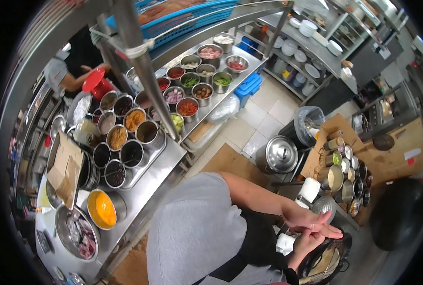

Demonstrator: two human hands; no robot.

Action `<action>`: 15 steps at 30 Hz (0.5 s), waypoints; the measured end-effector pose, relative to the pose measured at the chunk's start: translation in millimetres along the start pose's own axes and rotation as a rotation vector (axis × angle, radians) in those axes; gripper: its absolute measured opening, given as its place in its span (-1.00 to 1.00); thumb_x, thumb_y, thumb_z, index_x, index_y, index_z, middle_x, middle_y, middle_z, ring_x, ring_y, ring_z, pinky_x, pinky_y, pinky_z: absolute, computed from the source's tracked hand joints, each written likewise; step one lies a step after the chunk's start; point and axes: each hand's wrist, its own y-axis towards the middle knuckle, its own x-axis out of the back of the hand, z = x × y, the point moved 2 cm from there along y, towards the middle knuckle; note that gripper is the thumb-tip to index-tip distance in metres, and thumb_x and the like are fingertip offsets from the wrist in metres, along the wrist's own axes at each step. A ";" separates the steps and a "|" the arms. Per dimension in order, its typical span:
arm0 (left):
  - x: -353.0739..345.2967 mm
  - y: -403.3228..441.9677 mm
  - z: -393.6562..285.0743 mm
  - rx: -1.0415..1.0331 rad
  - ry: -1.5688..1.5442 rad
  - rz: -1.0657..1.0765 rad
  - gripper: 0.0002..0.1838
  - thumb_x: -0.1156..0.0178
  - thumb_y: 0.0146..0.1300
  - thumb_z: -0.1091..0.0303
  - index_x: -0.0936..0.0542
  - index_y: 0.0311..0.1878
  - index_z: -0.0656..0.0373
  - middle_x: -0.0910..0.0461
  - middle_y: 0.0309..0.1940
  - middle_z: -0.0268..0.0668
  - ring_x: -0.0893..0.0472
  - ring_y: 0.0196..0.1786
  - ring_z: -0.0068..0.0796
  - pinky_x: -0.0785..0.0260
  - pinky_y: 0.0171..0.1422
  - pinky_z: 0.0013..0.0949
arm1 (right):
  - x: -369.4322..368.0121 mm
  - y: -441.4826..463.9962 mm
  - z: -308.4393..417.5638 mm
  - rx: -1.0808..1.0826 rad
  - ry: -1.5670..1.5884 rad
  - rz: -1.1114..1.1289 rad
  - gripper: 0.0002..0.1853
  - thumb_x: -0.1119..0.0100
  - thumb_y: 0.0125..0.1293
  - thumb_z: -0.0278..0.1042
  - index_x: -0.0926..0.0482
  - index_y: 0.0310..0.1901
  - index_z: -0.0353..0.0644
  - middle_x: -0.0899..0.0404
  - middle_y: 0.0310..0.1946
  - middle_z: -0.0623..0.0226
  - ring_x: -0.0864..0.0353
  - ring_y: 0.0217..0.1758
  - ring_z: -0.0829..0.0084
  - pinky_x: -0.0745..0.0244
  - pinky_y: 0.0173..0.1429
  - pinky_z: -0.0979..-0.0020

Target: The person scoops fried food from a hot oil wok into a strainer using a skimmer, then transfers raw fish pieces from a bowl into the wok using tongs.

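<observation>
My left hand (316, 223) is stretched out with its fingers straight and its thumb raised, and nothing shows in its grasp. Just under it, my right hand (305, 243) has curled fingers pressed against the left; what they hold, if anything, is hidden. Below both hands is a dark round pan (324, 263) with a pale surface inside. Beside my right hand lies a white cloth (285, 243). Another folded white cloth (310, 189) lies above my left forearm, near a ridged metal lid or bowl (324, 205).
Sauce and seasoning tins (335, 177) stand in a cardboard surround (337, 126). A large black wok (397, 213) sits at right. A lidded steel pot (281, 154) is on the floor. Ingredient tins (187, 108) crowd the steel counter (166, 161) behind me; another person's arm (71, 81) is beyond.
</observation>
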 end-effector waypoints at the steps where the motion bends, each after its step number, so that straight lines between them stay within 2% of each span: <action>1: 0.5 -2.4 3.9 -0.011 0.010 -0.053 0.11 0.77 0.14 -0.65 0.05 0.61 -0.11 -0.12 0.50 -0.19 -0.48 -0.06 -0.58 -0.35 -0.17 -0.54 | -1.8 2.1 -1.2 -0.003 0.022 0.013 -0.26 -0.35 0.30 -0.28 -0.19 0.37 -0.41 -0.62 -0.14 0.13 -0.69 -0.18 0.42 -0.61 -0.29 0.45; 2: 6.1 -9.4 5.4 0.013 -0.037 -0.017 0.08 0.76 0.17 -0.63 0.03 0.61 -0.13 -0.17 0.45 -0.22 -0.47 -0.08 -0.61 -0.32 -0.20 -0.56 | 1.5 0.1 0.1 -0.125 0.082 0.107 -0.25 -0.36 0.29 -0.31 -0.17 0.39 -0.39 -0.61 -0.11 0.12 -0.68 -0.15 0.42 -0.63 -0.28 0.43; 4: 8.5 -22.4 -9.9 0.035 -0.105 0.053 0.02 0.73 0.21 -0.60 0.06 0.61 -0.18 -0.40 -0.04 -0.40 -0.27 -0.40 -0.67 -0.26 -0.32 -0.56 | -16.8 4.2 26.6 -0.282 0.145 0.171 -0.14 -0.40 0.19 -0.48 -0.09 0.45 -0.31 -0.57 -0.04 0.10 -0.68 -0.20 0.40 -0.69 -0.25 0.36; 6: 5.4 -31.5 -19.2 0.013 -0.069 0.030 0.03 0.74 0.20 -0.61 0.10 0.61 -0.20 -0.38 -0.20 -0.44 -0.28 -0.40 -0.68 -0.24 -0.36 -0.57 | -34.3 14.9 45.6 -0.265 0.116 0.230 -0.17 -0.37 0.19 -0.55 -0.11 0.44 -0.33 -0.56 -0.03 0.11 -0.68 -0.22 0.41 -0.71 -0.27 0.37; 7: 5.3 -32.8 -17.5 -0.011 -0.051 0.006 0.03 0.74 0.19 -0.62 0.12 0.61 -0.20 -0.37 -0.25 -0.46 -0.28 -0.41 -0.68 -0.23 -0.38 -0.57 | -38.0 17.4 48.9 -0.257 0.101 0.256 -0.18 -0.35 0.19 -0.59 -0.12 0.43 -0.34 -0.56 -0.02 0.11 -0.68 -0.23 0.41 -0.72 -0.28 0.38; 8: 5.1 -34.1 -15.9 -0.035 -0.033 -0.018 0.03 0.74 0.18 -0.62 0.14 0.61 -0.21 -0.36 -0.30 -0.47 -0.27 -0.43 -0.68 -0.21 -0.40 -0.58 | -39.5 18.8 43.8 -0.163 0.096 0.253 -0.23 -0.31 0.21 -0.62 -0.15 0.42 -0.37 -0.52 0.10 0.04 -0.69 -0.23 0.40 -0.71 -0.34 0.40; 10: 7.3 -30.0 -6.1 -0.107 0.007 -0.094 0.04 0.74 0.17 -0.63 0.16 0.62 -0.21 -0.36 -0.33 -0.48 -0.25 -0.48 -0.69 -0.18 -0.45 -0.59 | -38.3 21.3 27.5 -0.205 0.219 0.128 -0.22 -0.31 0.18 -0.67 -0.16 0.42 -0.38 -0.45 0.21 0.01 -0.69 -0.22 0.40 -0.71 -0.36 0.42; 13: 9.3 -32.4 -6.5 -0.095 0.085 -0.108 0.05 0.70 0.19 -0.64 0.17 0.62 -0.19 -0.30 -0.23 -0.44 -0.25 -0.28 -0.66 -0.19 -0.09 -0.53 | -30.6 24.8 11.6 -0.218 0.359 0.196 -0.24 -0.30 0.20 -0.66 -0.16 0.42 -0.39 -0.34 0.35 0.01 -0.68 -0.17 0.41 -0.71 -0.35 0.43; 15: 4.4 -45.7 -19.5 -0.069 0.013 -0.080 0.05 0.72 0.18 -0.64 0.19 0.62 -0.19 -0.36 -0.21 -0.42 -0.30 -0.33 -0.64 -0.22 -0.29 -0.55 | -33.8 22.0 14.1 -0.198 0.319 0.282 -0.29 -0.27 0.27 -0.59 -0.17 0.41 -0.39 -0.29 0.39 0.02 -0.67 -0.12 0.41 -0.71 -0.34 0.44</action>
